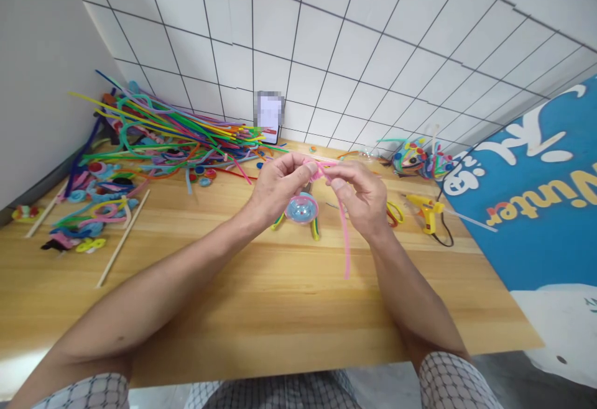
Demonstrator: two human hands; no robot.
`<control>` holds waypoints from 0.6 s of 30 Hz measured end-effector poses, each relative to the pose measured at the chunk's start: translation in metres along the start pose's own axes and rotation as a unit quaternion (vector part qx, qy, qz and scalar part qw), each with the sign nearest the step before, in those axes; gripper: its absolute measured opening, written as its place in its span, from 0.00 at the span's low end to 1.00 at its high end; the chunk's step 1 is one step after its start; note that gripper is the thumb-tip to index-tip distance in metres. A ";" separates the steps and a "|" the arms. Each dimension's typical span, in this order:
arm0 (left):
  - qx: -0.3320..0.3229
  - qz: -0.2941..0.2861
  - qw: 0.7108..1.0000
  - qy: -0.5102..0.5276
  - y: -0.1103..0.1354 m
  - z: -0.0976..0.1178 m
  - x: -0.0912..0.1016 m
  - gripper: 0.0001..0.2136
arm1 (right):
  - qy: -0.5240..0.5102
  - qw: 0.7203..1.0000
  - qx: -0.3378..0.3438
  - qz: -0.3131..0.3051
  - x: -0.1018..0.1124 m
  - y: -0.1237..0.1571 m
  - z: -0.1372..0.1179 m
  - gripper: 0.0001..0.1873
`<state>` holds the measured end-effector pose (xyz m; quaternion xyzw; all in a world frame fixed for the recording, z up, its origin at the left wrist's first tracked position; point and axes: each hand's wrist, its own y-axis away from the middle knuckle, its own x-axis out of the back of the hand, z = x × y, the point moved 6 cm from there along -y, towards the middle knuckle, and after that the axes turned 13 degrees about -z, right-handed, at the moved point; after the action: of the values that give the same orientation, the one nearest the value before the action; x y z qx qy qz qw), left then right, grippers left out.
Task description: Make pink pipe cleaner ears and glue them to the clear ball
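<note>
Both hands meet over the middle of the table, pinching a pink pipe cleaner [346, 241]. My left hand [282, 186] holds its bunched, bent part between thumb and fingers. With thumb and forefinger closed, my right hand [357, 194] grips the strand beside that part, and a long end hangs down below it. Just beneath my hands is a clear round plastic piece [302, 207] with a bluish inside and a pink rim. Yellow-green legs [316, 229] stick out under it. My fingers partly hide the bunched pink part.
A heap of coloured pipe cleaners [186, 132] lies at the back left, with wooden sticks [122, 241] and craft bits nearer. A phone [269, 117] leans on the tiled wall. Right are yellow-handled scissors [395, 212], a yellow glue gun [430, 211] and decorated balls [410, 157].
</note>
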<state>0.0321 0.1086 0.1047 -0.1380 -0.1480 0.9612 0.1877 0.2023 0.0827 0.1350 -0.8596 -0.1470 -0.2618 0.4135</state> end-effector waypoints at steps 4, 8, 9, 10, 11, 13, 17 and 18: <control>-0.019 0.006 0.999 -0.031 0.002 0.005 -0.002 0.12 | -0.169 0.977 -0.117 0.048 -0.006 0.003 0.015 0.08; -0.027 0.007 0.999 -0.032 0.002 0.007 -0.002 0.16 | -0.287 0.940 -0.181 0.022 -0.018 0.000 0.022 0.18; -0.027 0.005 0.999 -0.029 0.002 0.006 -0.002 0.17 | -0.299 0.934 -0.193 0.015 -0.019 -0.001 0.023 0.20; -0.027 0.001 0.999 -0.026 0.002 0.006 -0.003 0.18 | -0.307 0.930 -0.203 0.013 -0.019 -0.001 0.023 0.22; -0.028 -0.002 0.999 -0.025 0.002 0.006 -0.003 0.18 | -0.312 0.926 -0.210 0.015 -0.019 -0.002 0.024 0.24; -0.033 -0.008 0.999 -0.030 0.002 0.005 -0.004 0.18 | -0.319 0.922 -0.220 0.017 -0.018 -0.001 0.026 0.26; -0.071 -0.001 0.994 -0.086 0.003 0.007 -0.003 0.14 | -0.291 0.928 -0.231 0.021 -0.015 0.000 0.024 0.22; -0.089 0.004 0.989 -0.117 0.004 0.009 -0.002 0.12 | -0.268 0.935 -0.229 0.034 -0.011 0.001 0.022 0.22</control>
<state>0.0295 0.1016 0.1124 -0.0417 -0.2531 0.9544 0.1526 0.2010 0.0992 0.1169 -0.9737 -0.1589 -0.0339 0.1597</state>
